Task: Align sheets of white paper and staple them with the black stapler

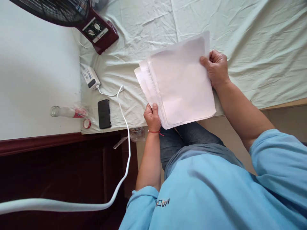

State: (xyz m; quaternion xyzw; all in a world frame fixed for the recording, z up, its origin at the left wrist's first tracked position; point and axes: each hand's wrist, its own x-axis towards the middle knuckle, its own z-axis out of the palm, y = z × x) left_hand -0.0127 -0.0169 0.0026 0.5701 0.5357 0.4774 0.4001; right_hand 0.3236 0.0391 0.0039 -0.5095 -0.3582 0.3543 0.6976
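While both hands grip, the papers (182, 83) fan slightly.

Counted on and beside the bed

Two hands: a left hand (152, 117) and a right hand (216, 67). One stack of paper sheets (178, 81); at least three sheet edges fan out at its left side, but the full number cannot be told. One dark phone (104, 113). One white charger (90, 77) with one white cable (124, 127). One clear bottle (68, 112) lying down and one loose red-and-white cap (86, 123). One maroon fan (72, 16) with two dials. One red wrist string (155, 131). One pale green sheet (251, 38).
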